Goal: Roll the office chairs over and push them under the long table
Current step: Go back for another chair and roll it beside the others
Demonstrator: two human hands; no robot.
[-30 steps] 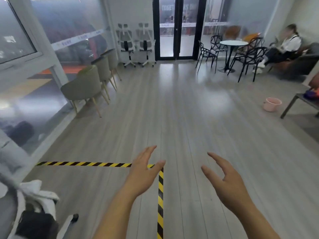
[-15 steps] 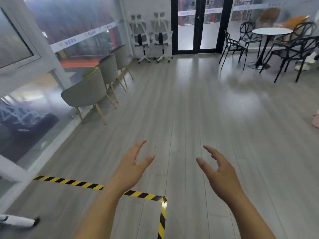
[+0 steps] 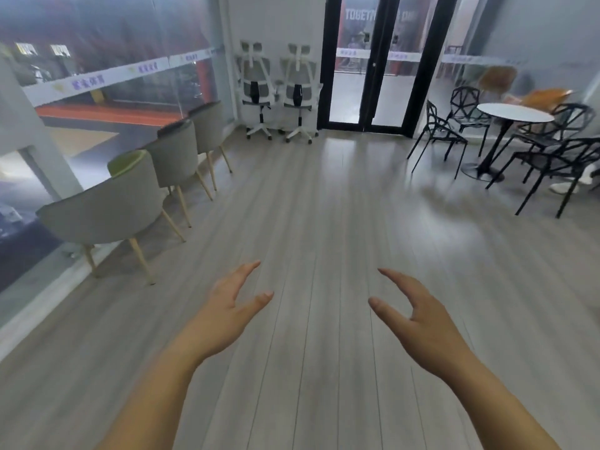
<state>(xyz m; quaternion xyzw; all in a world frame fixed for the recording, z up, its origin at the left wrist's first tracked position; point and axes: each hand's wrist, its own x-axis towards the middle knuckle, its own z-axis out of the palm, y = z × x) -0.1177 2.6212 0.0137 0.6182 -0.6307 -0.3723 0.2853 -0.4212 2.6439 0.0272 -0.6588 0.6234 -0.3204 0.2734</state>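
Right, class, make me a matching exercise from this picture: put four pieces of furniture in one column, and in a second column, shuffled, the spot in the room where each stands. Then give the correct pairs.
Column 1
1. white office chairs
2. round white table
3. grey padded chairs
4. black wire chairs

Column 2
A. in a row along the glass wall on the left
B. side by side at the far wall, left of the black-framed door
C. at the right, ringed by seats
D. gathered around the round table

Pairs: 1-B, 2-C, 3-A, 4-D
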